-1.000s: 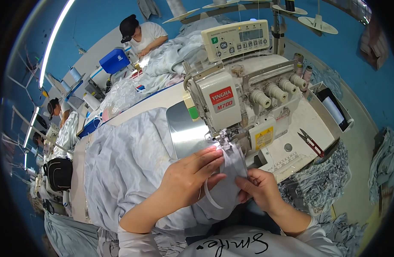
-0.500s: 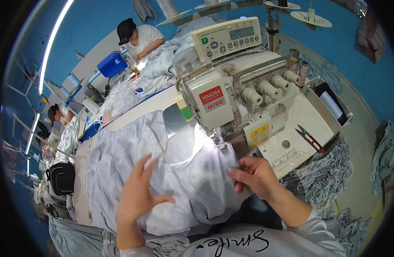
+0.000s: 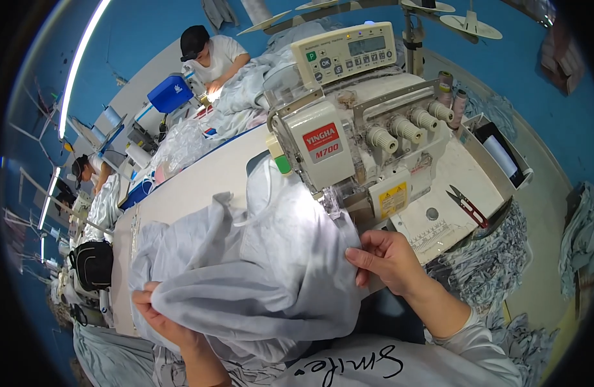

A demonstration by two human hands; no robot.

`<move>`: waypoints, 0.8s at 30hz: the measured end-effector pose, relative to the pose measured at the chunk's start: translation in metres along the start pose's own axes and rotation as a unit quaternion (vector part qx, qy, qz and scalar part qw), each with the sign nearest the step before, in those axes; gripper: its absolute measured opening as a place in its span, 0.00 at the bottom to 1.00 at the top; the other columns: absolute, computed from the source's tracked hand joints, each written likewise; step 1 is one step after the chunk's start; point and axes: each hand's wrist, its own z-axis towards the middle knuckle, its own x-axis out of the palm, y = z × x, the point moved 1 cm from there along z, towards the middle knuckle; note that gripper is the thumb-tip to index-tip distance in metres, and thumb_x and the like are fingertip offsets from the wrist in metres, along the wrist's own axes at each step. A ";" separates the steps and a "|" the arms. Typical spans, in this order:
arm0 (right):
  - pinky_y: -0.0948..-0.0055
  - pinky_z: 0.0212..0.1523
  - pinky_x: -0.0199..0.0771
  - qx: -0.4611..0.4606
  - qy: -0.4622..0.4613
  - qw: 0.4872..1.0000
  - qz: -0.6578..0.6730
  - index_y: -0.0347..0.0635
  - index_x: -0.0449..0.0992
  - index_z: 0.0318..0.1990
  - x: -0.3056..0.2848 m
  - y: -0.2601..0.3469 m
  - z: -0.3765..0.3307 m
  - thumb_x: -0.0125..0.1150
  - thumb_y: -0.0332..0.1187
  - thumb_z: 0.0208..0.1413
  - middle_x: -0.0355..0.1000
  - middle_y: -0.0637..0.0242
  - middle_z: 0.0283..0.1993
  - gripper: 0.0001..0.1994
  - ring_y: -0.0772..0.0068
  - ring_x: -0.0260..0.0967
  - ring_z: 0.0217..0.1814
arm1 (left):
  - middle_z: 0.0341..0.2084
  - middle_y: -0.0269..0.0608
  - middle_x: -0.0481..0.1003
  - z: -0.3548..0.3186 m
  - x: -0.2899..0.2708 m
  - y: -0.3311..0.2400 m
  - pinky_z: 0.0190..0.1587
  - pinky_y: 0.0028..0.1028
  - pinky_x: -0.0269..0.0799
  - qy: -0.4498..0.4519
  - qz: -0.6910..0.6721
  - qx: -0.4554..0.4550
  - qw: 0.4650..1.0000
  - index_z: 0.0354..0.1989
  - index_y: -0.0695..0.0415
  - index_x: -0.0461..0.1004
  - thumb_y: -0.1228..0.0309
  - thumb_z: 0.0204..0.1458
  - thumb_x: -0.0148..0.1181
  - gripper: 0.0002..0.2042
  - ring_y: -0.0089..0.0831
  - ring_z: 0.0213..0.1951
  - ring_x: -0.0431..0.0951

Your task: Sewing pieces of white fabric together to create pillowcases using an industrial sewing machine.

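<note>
While the grey cloth (image 3: 271, 271) lies bunched across the table (image 3: 200, 180) in front of the person, both hands hold it at opposite ends. The left hand (image 3: 158, 316) is closed on a gathered fold at the near-left edge, fingers curled under the fabric — a grip that appears to lift the bulk clear of the table. The right hand (image 3: 387, 258) pinches the cloth's right edge between thumb and fingertips, just short of the presser foot (image 3: 329, 203), probably to keep that edge lined up with the feed. Directly beyond the right hand stands the sewing machine (image 3: 361, 129), its control panel (image 3: 352, 55) on top and thread cones (image 3: 452, 97) behind. To the right of that hand, red-handled snips (image 3: 468, 206) rest on the machine bed — within reach, apart from the cloth. Further right, fabric scraps (image 3: 490, 264) hang off the table. Well beyond the left hand, other people (image 3: 210, 55) work at their own stations.
</note>
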 end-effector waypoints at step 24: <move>0.82 0.20 0.67 -0.006 0.022 0.997 0.069 0.35 0.73 0.31 -0.001 -0.005 -0.002 0.63 0.35 0.52 0.70 0.70 0.21 0.10 0.81 0.67 0.19 | 0.29 0.31 0.69 0.193 0.043 0.051 0.36 0.16 0.66 0.025 0.066 0.115 0.991 0.35 0.59 0.66 0.73 0.57 0.51 0.03 0.17 0.31 0.68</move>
